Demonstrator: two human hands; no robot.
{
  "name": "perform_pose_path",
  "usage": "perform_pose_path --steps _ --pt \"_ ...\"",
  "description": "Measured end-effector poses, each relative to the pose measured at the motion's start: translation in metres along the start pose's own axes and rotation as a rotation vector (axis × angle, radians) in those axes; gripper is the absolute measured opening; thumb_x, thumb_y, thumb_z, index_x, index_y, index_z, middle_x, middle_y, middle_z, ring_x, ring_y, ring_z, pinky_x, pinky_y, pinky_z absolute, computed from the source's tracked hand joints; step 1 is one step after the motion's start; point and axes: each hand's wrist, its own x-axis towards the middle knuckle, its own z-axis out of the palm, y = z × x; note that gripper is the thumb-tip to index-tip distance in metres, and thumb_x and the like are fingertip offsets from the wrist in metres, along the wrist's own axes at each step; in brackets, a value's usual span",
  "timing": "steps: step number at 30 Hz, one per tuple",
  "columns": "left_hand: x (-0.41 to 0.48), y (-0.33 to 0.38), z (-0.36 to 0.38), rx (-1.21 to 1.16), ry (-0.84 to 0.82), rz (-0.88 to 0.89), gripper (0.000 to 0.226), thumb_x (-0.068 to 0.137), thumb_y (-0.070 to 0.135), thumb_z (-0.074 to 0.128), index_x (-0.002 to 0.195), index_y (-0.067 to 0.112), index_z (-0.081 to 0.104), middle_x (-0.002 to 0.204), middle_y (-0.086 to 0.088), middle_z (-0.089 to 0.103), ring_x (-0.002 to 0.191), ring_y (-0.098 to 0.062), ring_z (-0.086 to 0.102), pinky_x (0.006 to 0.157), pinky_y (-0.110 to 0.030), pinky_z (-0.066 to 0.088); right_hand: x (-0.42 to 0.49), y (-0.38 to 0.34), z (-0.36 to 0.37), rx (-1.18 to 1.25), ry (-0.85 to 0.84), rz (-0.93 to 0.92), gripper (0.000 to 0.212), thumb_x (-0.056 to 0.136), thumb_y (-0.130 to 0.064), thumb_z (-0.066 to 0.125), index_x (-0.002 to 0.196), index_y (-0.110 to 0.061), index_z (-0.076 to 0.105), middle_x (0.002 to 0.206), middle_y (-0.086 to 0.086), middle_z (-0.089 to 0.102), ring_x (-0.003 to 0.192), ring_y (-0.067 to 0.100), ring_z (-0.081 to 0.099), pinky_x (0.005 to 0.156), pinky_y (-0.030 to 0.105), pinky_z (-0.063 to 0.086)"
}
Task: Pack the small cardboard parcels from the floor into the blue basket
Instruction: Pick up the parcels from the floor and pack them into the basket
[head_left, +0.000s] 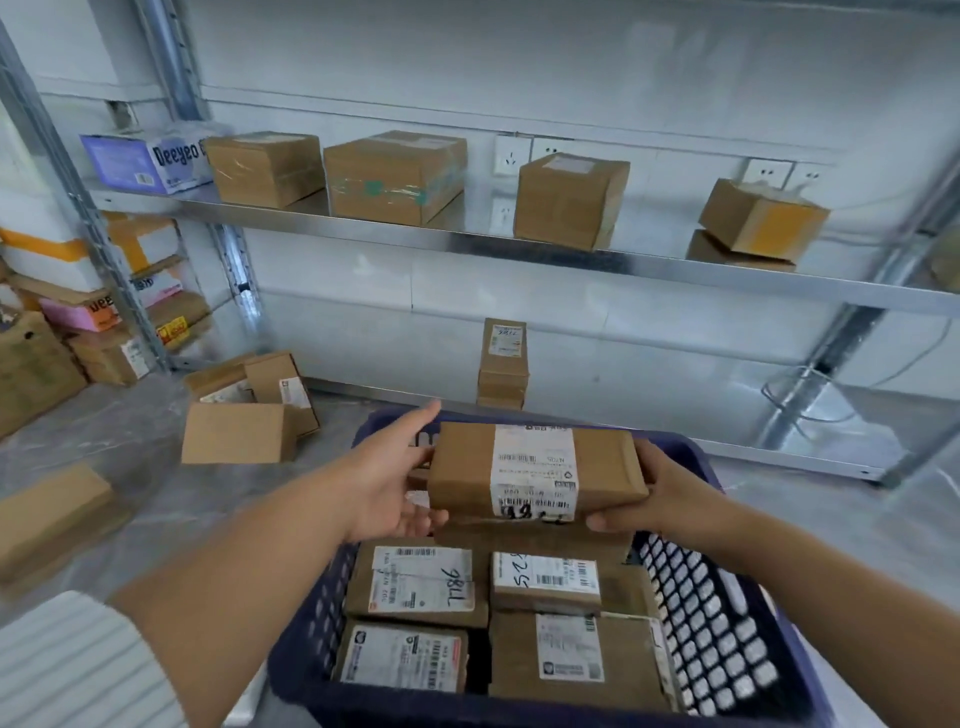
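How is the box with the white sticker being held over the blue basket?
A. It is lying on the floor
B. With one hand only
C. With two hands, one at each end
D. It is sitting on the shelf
C: the left hand and the right hand each grip one end of the parcel above the blue basket.

Two bare forearms reach in from the lower edge, each ending in an uncovered hand: the left hand (392, 480) and the right hand (662, 493). No rings, watch or gloves show on either. At the lower left corner sits a white ribbed sleeve (78, 670), its knit running in fine parallel ridges, covering the upper left arm.
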Motion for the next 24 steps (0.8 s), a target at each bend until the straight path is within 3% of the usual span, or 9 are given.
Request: perform_pose_path --steps 3,5,6,8,10,13,16,20,24 --pt "0.006 -0.003 0.009 0.158 0.026 0.046 0.075 0.068 0.085 0.05 0.115 0.029 0.07 0.118 0.0 0.067 0.08 -0.019 0.053 0.057 -0.025 0.045 0.001 0.01 -0.007 0.088 -0.063 0.108 0.077 0.061 -0.033 0.09 0.126 -0.032 0.05 0.115 -0.004 0.07 0.105 0.016 0.068 0.089 0.04 0.057" --pt "0.014 -0.009 0.015 0.229 0.082 0.105 0.092 0.051 0.085 0.065 0.125 0.031 0.062 0.132 0.001 0.059 0.103 -0.02 0.056 0.084 -0.031 0.047 0.001 0.015 -0.009 0.155 -0.102 0.154 0.071 0.061 -0.041 0.087 0.124 -0.027 0.056 0.113 0.001 0.072 0.1 0.022 0.071 0.087 0.044 0.058" --pt "0.018 -0.013 0.017 0.246 0.108 0.125 0.101 0.046 0.083 0.072 0.131 0.031 0.056 0.139 0.0 0.053 0.12 -0.023 0.05 0.102 -0.038 0.04 0.002 0.017 -0.009 0.189 -0.117 0.178 0.072 0.06 -0.045 0.086 0.124 -0.025 0.058 0.114 0.005 0.071 0.099 0.026 0.072 0.088 0.047 0.057" --pt "0.023 -0.019 0.024 0.222 0.11 0.171 0.096 0.051 0.071 0.078 0.132 0.028 0.05 0.146 -0.002 0.044 0.137 -0.025 0.035 0.117 -0.048 0.022 0.004 0.02 -0.009 0.306 -0.124 0.217 0.073 0.059 -0.051 0.084 0.121 -0.019 0.062 0.116 0.013 0.069 0.098 0.035 0.071 0.09 0.051 0.055" --pt "0.031 -0.023 0.029 0.13 0.125 0.181 0.102 0.057 0.059 0.081 0.143 0.022 0.039 0.151 -0.006 0.036 0.14 -0.028 0.03 0.118 -0.048 0.021 0.007 0.022 -0.008 0.435 -0.098 0.261 0.071 0.062 -0.053 0.082 0.119 -0.015 0.062 0.118 0.019 0.067 0.099 0.04 0.069 0.092 0.053 0.054" --pt "0.041 -0.027 0.04 -0.042 0.059 0.158 0.107 0.056 0.049 0.085 0.147 0.02 0.036 0.149 -0.012 0.038 0.132 -0.03 0.044 0.109 -0.044 0.039 0.007 0.022 -0.004 0.633 -0.079 0.316 0.067 0.073 -0.05 0.074 0.125 -0.01 0.057 0.115 0.023 0.067 0.102 0.043 0.068 0.09 0.05 0.055" --pt "0.052 -0.026 0.063 -0.117 -0.09 0.17 0.078 0.064 0.049 0.082 0.132 0.022 0.055 0.135 -0.007 0.056 0.118 -0.029 0.057 0.098 -0.049 0.049 0.009 0.025 -0.006 0.769 -0.089 0.36 0.073 0.074 -0.054 0.072 0.128 -0.007 0.055 0.12 0.024 0.065 0.106 0.041 0.066 0.095 0.051 0.051" --pt "0.064 -0.02 0.097 -0.243 -0.178 0.258 0.057 0.081 0.033 0.074 0.132 0.024 0.05 0.127 -0.007 0.064 0.116 -0.033 0.06 0.089 -0.061 0.051 0.007 0.03 -0.013 0.857 -0.048 0.373 0.083 0.068 -0.054 0.079 0.13 -0.005 0.053 0.126 0.024 0.062 0.112 0.038 0.064 0.098 0.052 0.05" --pt "0.069 -0.023 0.124 -0.137 -0.197 0.277 0.038 0.096 0.029 0.057 0.134 0.029 0.049 0.128 -0.003 0.062 0.12 -0.029 0.056 0.098 -0.056 0.048 -0.001 0.044 -0.011 1.012 0.129 0.342 0.07 0.073 -0.042 0.08 0.128 -0.009 0.054 0.121 0.022 0.063 0.109 0.037 0.063 0.097 0.055 0.05"
